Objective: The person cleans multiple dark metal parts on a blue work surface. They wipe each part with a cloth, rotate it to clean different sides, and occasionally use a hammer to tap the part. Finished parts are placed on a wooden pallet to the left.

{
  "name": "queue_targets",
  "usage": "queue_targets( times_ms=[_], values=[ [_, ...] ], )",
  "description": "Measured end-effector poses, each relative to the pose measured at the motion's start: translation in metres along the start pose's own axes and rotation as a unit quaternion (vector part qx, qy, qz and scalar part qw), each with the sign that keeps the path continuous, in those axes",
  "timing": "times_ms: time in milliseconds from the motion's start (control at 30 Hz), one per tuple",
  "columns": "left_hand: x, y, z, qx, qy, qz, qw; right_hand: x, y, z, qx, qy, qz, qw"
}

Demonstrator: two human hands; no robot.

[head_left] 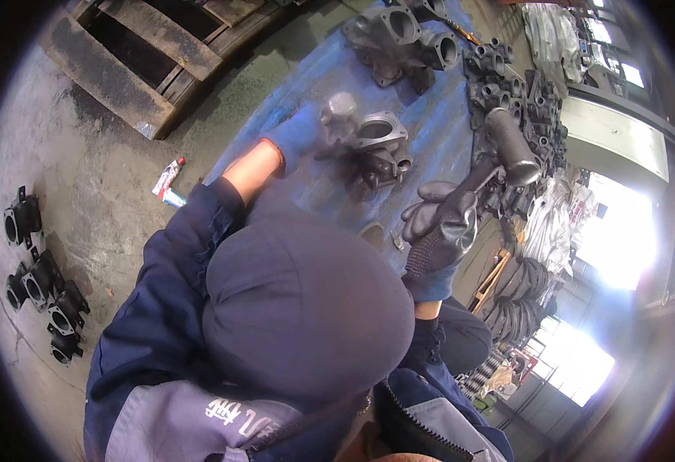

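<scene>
My left hand (300, 135), in a blue glove, reaches over the blue work surface (237, 146) and is smeared by motion. Its fingers merge with a rounded grey shape beside a dark metal pipe casting (380, 163) with a flanged opening, so I cannot make out their grip. On the right, my right hand (444, 223), in a dark coated glove with a blue cuff, is closed round the handle of a mallet (513, 146). The mallet's thick cylindrical head is raised, right of the casting.
Larger flanged castings (399, 38) stand at the far end of the surface. Many dark castings (499, 92) are heaped on the right. More castings (37, 281) lie on the floor at left, below a wooden pallet (114, 69). A dark cap (307, 300) covers the lower middle.
</scene>
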State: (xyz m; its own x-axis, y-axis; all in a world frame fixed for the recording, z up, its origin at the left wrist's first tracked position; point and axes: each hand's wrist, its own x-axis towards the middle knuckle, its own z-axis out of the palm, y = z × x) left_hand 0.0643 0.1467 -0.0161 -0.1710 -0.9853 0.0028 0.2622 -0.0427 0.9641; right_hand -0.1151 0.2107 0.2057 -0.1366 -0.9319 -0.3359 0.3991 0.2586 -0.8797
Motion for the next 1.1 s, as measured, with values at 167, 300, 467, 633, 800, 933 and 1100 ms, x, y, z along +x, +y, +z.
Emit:
queue_targets(
  times_ms=[167, 300, 467, 633, 800, 933, 1100],
  values=[
    [0.003, 0.011, 0.001, -0.099, -0.038, -0.009, 0.994, -0.006, 0.011, 0.005, -0.337, -0.030, -0.138, 0.931],
    [-0.004, 0.029, 0.000, 0.068, -0.035, -0.034, 0.997, -0.014, 0.017, 0.015, -0.307, -0.031, -0.080, 0.948],
    [-0.012, 0.042, -0.002, 0.109, -0.022, -0.021, 0.994, -0.018, 0.024, 0.011, -0.284, -0.062, -0.065, 0.955],
    [-0.002, 0.022, 0.000, 0.053, -0.082, -0.066, 0.993, -0.020, 0.028, 0.004, -0.277, -0.117, -0.078, 0.950],
    [0.019, -0.008, 0.005, 0.144, -0.105, -0.050, 0.983, -0.027, 0.026, 0.000, -0.275, -0.079, -0.073, 0.955],
    [0.022, -0.030, 0.008, 0.202, -0.125, -0.056, 0.970, -0.025, 0.030, -0.006, -0.273, -0.070, -0.081, 0.956],
    [0.024, -0.044, 0.006, 0.103, -0.069, 0.012, 0.992, -0.019, 0.034, -0.011, -0.539, -0.083, -0.251, 0.800]
  ],
)
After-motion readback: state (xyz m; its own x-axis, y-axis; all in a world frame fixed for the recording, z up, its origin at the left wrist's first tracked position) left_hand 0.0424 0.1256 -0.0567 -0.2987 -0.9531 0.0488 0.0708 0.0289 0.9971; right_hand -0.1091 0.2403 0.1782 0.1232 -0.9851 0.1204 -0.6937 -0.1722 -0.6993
